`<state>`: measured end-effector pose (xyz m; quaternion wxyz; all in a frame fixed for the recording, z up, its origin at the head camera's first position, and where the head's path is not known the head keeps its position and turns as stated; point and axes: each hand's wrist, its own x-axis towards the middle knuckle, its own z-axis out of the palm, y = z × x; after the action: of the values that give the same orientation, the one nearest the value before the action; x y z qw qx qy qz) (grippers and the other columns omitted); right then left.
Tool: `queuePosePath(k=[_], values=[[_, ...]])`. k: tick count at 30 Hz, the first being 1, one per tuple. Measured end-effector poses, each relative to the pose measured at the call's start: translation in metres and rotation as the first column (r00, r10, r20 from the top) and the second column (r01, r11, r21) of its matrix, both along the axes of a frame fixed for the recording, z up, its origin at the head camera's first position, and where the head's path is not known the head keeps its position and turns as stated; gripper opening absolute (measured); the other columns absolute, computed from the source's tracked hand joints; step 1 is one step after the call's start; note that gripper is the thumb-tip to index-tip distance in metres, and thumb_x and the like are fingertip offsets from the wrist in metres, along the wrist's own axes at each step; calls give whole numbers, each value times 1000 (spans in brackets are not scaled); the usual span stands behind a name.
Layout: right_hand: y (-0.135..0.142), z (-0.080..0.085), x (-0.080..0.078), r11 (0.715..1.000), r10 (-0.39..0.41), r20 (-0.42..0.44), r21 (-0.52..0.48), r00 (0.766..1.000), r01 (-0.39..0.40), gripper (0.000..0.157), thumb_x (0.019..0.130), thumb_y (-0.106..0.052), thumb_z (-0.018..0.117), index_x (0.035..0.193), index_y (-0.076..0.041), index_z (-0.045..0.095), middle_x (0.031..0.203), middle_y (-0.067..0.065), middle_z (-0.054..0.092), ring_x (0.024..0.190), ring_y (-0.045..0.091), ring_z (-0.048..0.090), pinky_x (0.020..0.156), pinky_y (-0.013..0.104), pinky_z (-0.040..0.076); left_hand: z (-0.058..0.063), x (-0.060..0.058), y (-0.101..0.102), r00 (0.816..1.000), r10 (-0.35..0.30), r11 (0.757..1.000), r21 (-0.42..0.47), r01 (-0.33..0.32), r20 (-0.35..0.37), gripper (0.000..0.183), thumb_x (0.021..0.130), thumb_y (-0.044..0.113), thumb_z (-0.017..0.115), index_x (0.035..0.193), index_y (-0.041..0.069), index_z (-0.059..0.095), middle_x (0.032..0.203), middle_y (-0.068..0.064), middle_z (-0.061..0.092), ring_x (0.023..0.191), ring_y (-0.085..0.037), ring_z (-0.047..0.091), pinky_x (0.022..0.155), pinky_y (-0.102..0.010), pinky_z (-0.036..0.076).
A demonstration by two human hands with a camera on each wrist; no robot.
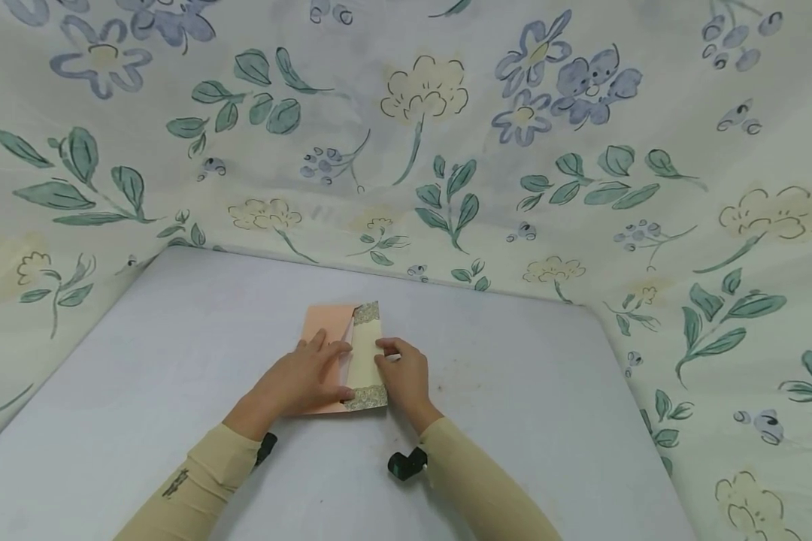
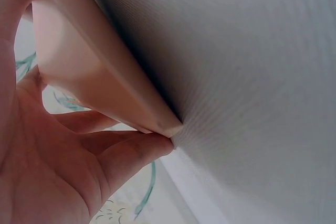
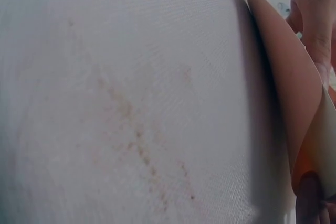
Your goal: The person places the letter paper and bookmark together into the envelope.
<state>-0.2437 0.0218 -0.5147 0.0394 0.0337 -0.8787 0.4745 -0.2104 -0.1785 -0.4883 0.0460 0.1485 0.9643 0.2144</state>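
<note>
A peach envelope (image 1: 328,319) lies on the white table, a cream card (image 1: 365,349) with grey lace-patterned bands at both ends along its right side. My left hand (image 1: 304,379) spans the envelope's left part, fingers and thumb reaching to the card's left edge. In the left wrist view its fingertips curl at a corner of the envelope (image 2: 73,56). With thumb and fingers, my right hand (image 1: 406,376) pinches the card's right edge. The right wrist view shows the peach paper (image 3: 286,56) bowed up from the table, a fingertip (image 3: 310,198) at the cream sheet's edge.
The white table (image 1: 514,391) reaches out around both hands. Floral cloth (image 1: 352,135) hangs behind it and at the sides. Small brownish stains (image 3: 139,140) mark the tabletop right of the envelope. A black wrist device (image 1: 406,463) sits under the right forearm.
</note>
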Motion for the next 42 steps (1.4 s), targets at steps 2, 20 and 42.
queuePosePath(k=[2,20,42], values=[[0,0,1,1000,-2,1,1,1000,2,21,91,-9,74,111,-14,77,96,-1,73,70,4,60,61,21,49,0,0,0,1000,2,1000,1,-2,6,84,83,66,73,148,17,50,157,-37,28,130,-69,36,96,-72,43],[-5,-3,1,1000,-19,-30,5,999,19,20,90,-6,74,109,-13,79,94,0,73,70,3,60,59,20,48,1,-1,1,1000,17,1000,-10,-17,17,86,81,65,75,148,17,51,157,-38,28,130,-69,36,97,-71,43],[-23,-4,6,1000,21,-59,6,998,-21,20,88,-6,75,108,-10,78,86,-3,69,71,4,57,61,20,47,3,0,0,1000,15,1000,3,-15,26,84,81,64,76,147,17,51,157,-37,29,130,-69,37,96,-71,43]])
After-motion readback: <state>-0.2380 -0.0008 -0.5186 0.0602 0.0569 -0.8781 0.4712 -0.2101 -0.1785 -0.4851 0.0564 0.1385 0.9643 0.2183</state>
